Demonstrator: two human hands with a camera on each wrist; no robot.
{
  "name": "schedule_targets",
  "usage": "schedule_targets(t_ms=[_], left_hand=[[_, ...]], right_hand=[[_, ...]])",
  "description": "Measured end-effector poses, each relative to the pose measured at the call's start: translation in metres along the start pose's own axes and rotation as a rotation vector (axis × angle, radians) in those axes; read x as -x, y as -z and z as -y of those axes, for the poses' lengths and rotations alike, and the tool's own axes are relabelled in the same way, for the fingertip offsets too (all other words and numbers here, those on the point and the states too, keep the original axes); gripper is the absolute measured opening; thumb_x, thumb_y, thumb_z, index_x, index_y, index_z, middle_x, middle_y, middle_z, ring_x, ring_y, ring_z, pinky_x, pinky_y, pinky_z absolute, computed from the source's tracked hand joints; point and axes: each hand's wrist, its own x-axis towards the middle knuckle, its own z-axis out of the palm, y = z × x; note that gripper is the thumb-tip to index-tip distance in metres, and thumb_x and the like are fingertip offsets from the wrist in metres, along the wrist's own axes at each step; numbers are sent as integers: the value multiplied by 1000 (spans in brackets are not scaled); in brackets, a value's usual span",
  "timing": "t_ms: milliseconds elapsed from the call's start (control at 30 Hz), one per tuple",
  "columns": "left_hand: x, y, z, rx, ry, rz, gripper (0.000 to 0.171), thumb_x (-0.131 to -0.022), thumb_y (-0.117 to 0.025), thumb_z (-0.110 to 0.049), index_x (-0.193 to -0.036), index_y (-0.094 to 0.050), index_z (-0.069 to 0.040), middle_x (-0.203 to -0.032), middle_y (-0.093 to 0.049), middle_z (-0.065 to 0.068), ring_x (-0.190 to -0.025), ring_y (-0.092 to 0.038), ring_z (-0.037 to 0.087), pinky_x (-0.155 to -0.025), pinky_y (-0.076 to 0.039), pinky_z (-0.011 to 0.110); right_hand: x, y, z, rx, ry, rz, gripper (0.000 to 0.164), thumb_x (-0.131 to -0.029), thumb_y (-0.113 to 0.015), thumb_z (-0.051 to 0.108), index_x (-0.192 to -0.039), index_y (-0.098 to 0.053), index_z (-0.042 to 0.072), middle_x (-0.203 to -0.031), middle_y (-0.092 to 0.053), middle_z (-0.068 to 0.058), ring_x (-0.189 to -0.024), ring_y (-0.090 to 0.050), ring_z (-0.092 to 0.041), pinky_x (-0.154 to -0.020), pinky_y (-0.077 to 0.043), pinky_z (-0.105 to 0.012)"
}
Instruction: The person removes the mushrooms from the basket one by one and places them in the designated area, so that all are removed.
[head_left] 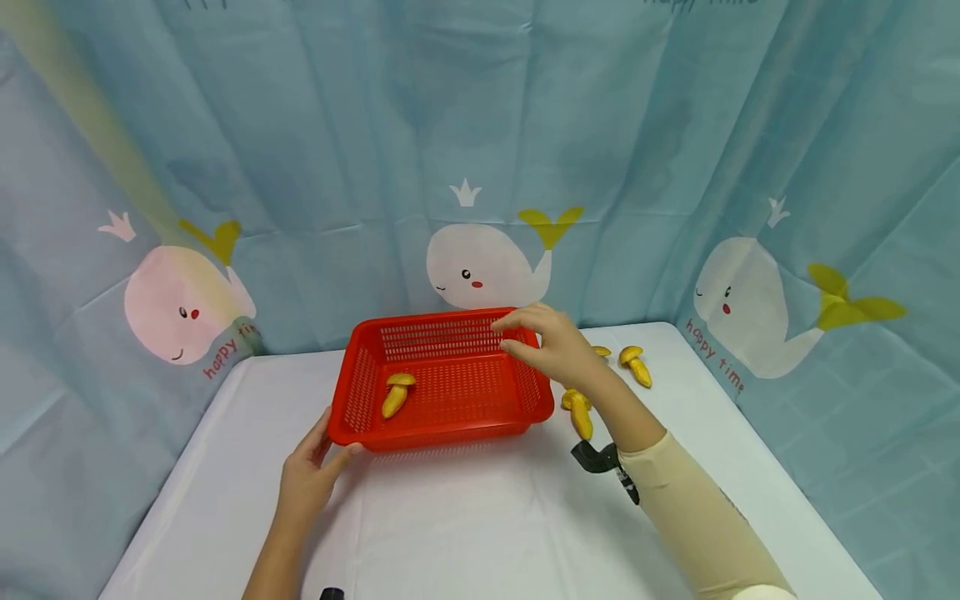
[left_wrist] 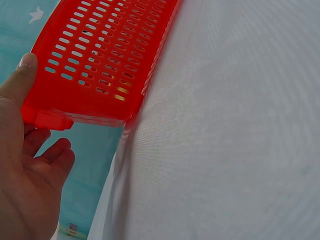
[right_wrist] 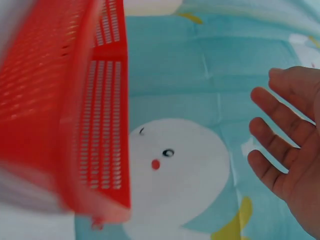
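Observation:
A red plastic basket [head_left: 457,433] with slotted walls stands on the white table, and a yellow mushroom [head_left: 397,394] lies inside it toward the left. My left hand [head_left: 307,479] holds the basket at its front left corner. In the left wrist view, the thumb of this hand [left_wrist: 30,165] lies against the rim and the other fingers curl below it. Over the basket's right end is my right hand [head_left: 543,342], with nothing between its parted thumb and fingers. In the right wrist view, the fingers of that hand [right_wrist: 295,135] are spread loosely, apart from the basket.
Right of the basket, yellow mushrooms [head_left: 636,367] lie on the white tablecloth [head_left: 465,525], one partly hidden behind my right forearm. A black strap [head_left: 596,458] shows by the right sleeve. A blue curtain [head_left: 360,167] printed with whales surrounds the table's back and sides.

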Motion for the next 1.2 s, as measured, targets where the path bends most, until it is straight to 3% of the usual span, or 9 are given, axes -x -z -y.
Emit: schedule_targets(t_ms=[200, 367, 533, 933, 1200], left_hand=[[-1, 1, 1, 9, -3, 6, 83, -89, -80, -37, -159, -36, -32, -161, -43, -4, -146, -45, 21, -108, -44, 23], [0, 3, 0, -11, 11, 9, 84, -89, -79, -41, -160, -35, -32, -161, -43, -5, -146, -45, 23, -108, -45, 31], [-1, 2, 1, -7, 18, 9, 84, -88, -79, -43, -159, -35, -35, -160, -43, -10, -147, -44, 20, -109, -45, 36], [-1, -4, 1, 2, -27, 14, 84, -87, -81, -40, -159, -37, -36, -159, -44, -11, -147, -44, 18, -110, -44, 34], [0, 1, 3, -1, -62, 0, 84, -87, -82, -34, -159, -38, -33, -159, -45, -6, -146, -45, 19, -109, -44, 30]], right_hand=[[-46, -6, 10, 11, 52, 86, 24, -97, -73, 19, -121, -75, 15, -119, -73, 2, -115, -62, -18, -102, -53, -40], [-79, -18, 10, -18, 19, 150, 25, -97, -73, 21, -122, -75, 17, -120, -73, 3, -114, -61, -22, -103, -51, -42], [-105, -39, -3, -29, -32, 188, 27, -96, -74, 22, -123, -75, 17, -123, -72, 4, -115, -61, -24, -103, -50, -41], [-128, -91, -38, -83, -106, 299, 33, -98, -72, 25, -129, -71, 16, -130, -69, 0, -126, -58, -30, -109, -49, -44], [-142, -128, -39, -33, -101, 409, 36, -98, -71, 24, -133, -70, 13, -132, -69, -4, -125, -61, -20, -108, -52, -36]])
